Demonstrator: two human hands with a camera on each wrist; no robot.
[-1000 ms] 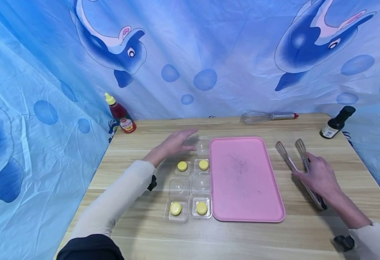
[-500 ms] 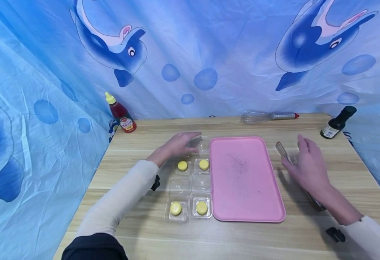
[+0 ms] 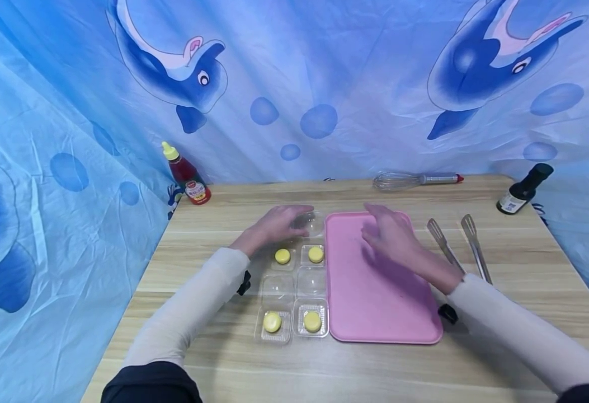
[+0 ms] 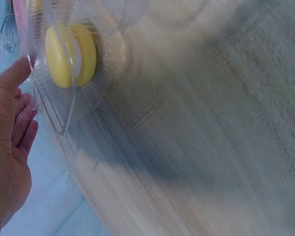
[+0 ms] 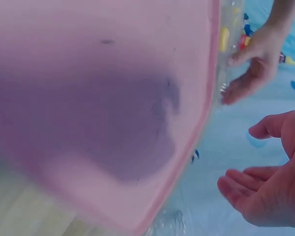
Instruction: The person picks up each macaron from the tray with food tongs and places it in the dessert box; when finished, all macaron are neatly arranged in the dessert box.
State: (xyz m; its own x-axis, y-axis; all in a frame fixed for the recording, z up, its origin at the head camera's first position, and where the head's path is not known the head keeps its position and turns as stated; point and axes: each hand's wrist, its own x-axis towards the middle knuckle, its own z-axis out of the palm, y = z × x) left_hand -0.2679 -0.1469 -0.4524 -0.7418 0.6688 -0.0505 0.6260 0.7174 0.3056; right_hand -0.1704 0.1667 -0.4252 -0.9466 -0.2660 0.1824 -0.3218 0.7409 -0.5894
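Observation:
My left hand [image 3: 276, 223] is at the raised lid of the clear plastic boxes in the far row, thumb and fingers apart. In the left wrist view its thumb and fingertips are right at the edge of a clear box [image 4: 66, 110] holding a yellow macaron [image 4: 61, 54] with a pale filling. My right hand [image 3: 392, 235] hovers over the far part of a pink tray [image 3: 375, 319], fingers extended and nothing in it. Nearer boxes stand with lids opened back; one front box [image 3: 323, 331] holds a yellow macaron [image 3: 312, 322], and its neighbour holds another macaron [image 3: 272, 322].
Metal tongs [image 3: 477, 249] lie right of the tray, partly behind my right forearm. A whisk [image 3: 437, 178] lies along the back edge. A red sauce bottle [image 3: 190, 179] stands at the back left, a dark bottle [image 3: 524, 189] at the back right, before a blue dolphin curtain [image 3: 294, 67].
My right hand has let go of the tongs, lifted and moved left over the pink tray. The tongs stay on the table. My left hand has shifted slightly right at the clear lid.

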